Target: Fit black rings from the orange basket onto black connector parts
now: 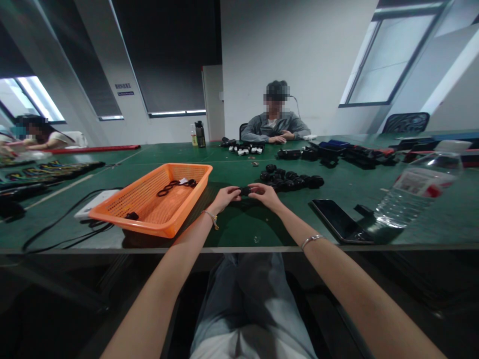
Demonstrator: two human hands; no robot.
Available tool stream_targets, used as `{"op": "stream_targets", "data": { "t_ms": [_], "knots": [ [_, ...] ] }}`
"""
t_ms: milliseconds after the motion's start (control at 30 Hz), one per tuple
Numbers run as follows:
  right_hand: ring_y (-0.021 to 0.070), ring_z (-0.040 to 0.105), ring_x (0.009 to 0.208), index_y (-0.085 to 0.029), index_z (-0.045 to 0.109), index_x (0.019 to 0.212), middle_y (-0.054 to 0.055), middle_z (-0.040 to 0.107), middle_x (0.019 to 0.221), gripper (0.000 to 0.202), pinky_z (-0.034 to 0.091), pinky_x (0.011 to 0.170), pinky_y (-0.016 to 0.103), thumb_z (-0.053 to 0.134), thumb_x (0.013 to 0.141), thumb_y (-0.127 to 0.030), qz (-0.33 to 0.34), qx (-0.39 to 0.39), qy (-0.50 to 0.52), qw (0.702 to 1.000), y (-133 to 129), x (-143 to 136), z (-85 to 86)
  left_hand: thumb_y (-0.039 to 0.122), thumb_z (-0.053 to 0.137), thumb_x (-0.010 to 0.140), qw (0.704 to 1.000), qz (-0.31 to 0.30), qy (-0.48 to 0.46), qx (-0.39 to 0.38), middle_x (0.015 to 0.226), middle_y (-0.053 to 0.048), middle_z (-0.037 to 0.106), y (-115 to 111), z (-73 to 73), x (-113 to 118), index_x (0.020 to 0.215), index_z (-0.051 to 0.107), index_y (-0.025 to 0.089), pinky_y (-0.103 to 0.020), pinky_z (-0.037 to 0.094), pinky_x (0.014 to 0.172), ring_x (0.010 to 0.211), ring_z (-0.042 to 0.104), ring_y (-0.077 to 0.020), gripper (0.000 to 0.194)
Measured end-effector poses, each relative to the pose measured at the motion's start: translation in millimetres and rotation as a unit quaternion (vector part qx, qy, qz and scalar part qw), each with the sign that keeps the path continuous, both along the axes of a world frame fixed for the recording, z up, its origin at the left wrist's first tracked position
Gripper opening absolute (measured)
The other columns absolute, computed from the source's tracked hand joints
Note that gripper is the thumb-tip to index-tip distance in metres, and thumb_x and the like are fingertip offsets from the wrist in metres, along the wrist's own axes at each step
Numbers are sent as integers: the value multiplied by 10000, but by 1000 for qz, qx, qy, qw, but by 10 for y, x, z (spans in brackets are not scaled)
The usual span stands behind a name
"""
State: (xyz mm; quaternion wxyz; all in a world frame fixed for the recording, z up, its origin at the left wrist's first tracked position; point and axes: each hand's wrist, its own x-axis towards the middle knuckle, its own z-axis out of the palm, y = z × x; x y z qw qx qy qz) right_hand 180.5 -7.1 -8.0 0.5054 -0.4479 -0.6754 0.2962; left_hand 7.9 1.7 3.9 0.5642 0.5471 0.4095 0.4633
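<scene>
A small black cylindrical part (245,191) sits between my two hands, low over the green table. My left hand (226,198) pinches its left end, and my right hand (265,194) grips the right end with thumb and fingers. Its exact kind is too small to make out. Just beyond my right hand lies a cluster of several similar black round parts (288,178). Left of my hands stands an orange plastic basket (187,209), with black ring-shaped pieces (174,187) and a small black piece (131,216) inside.
A phone (335,219) and a clear water bottle (407,189) are at the right. Behind the basket's left side lie a white power strip (97,203) and black cables. Across the table sits a person (275,124), near white and black parts (247,148). Dark items line the far right.
</scene>
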Motion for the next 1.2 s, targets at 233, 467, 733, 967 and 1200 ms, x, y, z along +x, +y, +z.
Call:
{"op": "stream_targets", "data": {
  "t_ms": [233,467,733,967,1200],
  "knots": [
    [186,622,741,-155,661,897,54,683,764,329,474,758,348,662,592,-277,0,-11,12,1000,-5,-24,-10,73,598,694,1000,0,-1,5,717,-24,645,16,-14,-8,887,608,78,-228,505,661,507,574,-58,193],
    [182,607,769,-167,673,881,43,674,845,317,464,766,340,663,574,-245,-7,21,-13,1000,6,2,-6,77,602,693,1000,1,-2,6,662,-7,624,14,-16,-3,854,614,73,-251,500,685,489,563,-54,161],
    [152,591,729,-192,614,1014,21,656,795,435,468,733,311,654,582,-233,4,20,-6,1000,-8,0,10,70,603,689,1000,0,-9,0,666,-11,623,10,-6,-8,863,610,69,-258,500,685,497,571,-62,174],
    [170,610,724,-168,647,920,31,665,738,326,475,723,318,639,609,-265,6,-6,2,1000,-30,-14,23,56,579,703,1000,-6,-7,0,695,-12,627,-16,20,-6,848,611,73,-252,498,695,515,577,-60,149],
    [194,618,764,-161,655,940,51,683,786,356,472,741,338,639,614,-303,21,-27,16,999,-34,-2,25,99,604,698,1000,-9,-3,2,645,-4,624,7,-11,-11,864,613,76,-263,494,719,522,575,-65,167]
  ]
}}
